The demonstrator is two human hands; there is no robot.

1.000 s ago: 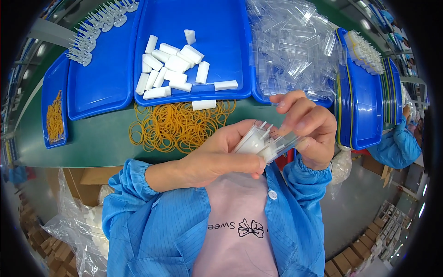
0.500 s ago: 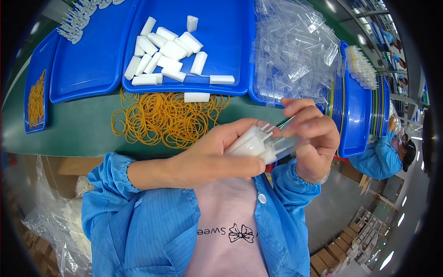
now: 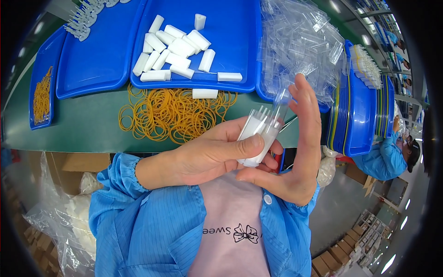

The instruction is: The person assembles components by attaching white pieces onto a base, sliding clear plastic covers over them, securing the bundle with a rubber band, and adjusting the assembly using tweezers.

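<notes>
My left hand (image 3: 203,154) is wrapped round a small bundle of white plastic pieces (image 3: 267,138) with thin prongs at their upper ends. Clear plastic covers the pieces, at least in part, and my left thumb lies across them. A clear sleeve (image 3: 280,101) sticks up from the right side of the bundle. Beside it, my right hand (image 3: 307,143) is stretched out, fingers pointing up near the sleeve's top and thumb reaching under the bundle's lower end. Whether those fingertips touch the sleeve, I cannot tell.
White blocks (image 3: 181,47) lie in a blue tray (image 3: 230,27), one more (image 3: 205,93) before it. Orange rubber bands (image 3: 170,113) are piled on the green table (image 3: 83,131). Clear sleeves (image 3: 300,51) fill another tray. At the right stand stacked trays (image 3: 360,120); beyond sits a co-worker (image 3: 390,154).
My right hand has gone from curled fingers at the bundle to stretched fingers and a spread thumb. The bundle is now more upright, and a clear sleeve projects above it.
</notes>
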